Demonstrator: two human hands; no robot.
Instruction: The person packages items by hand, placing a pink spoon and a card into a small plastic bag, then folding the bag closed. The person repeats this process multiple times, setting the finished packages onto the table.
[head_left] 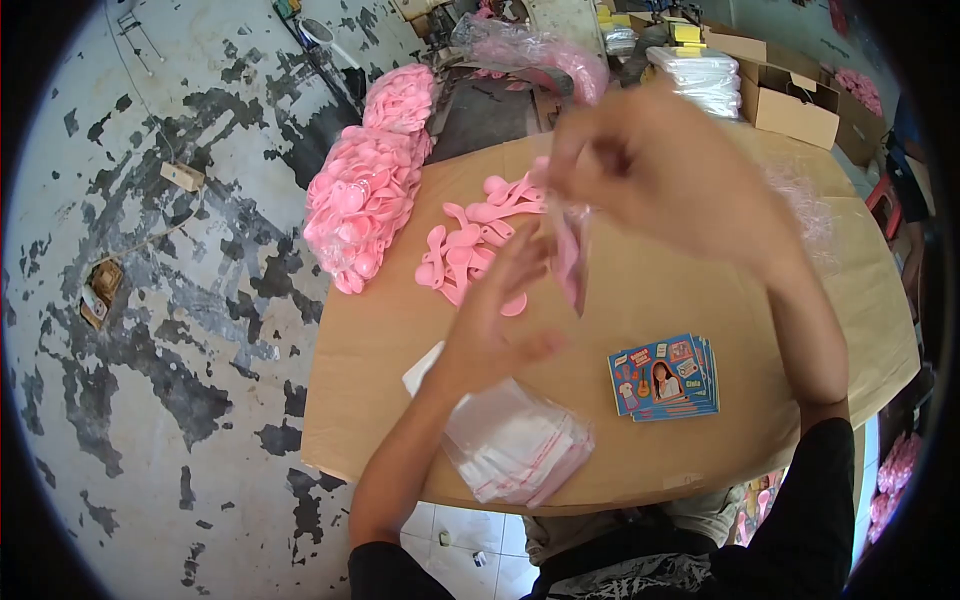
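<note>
Spoons (pixel 480 235), pink and loose, lie scattered mid-table on the cardboard (pixel 640 310); a far bigger heap (pixel 365 195) sits at its left edge, so I judge most of the bagging is not yet done; the right hand (pixel 650 170), blurred, pinches the top of a small clear bag (pixel 572 255) that hangs just above the table with something pink inside; the left hand (pixel 495 305) is at the bag's side, fingers half open, and whether it grips I cannot tell; a stack of empty bags (pixel 515 445) and printed cards (pixel 665 378) lie near the front edge.
</note>
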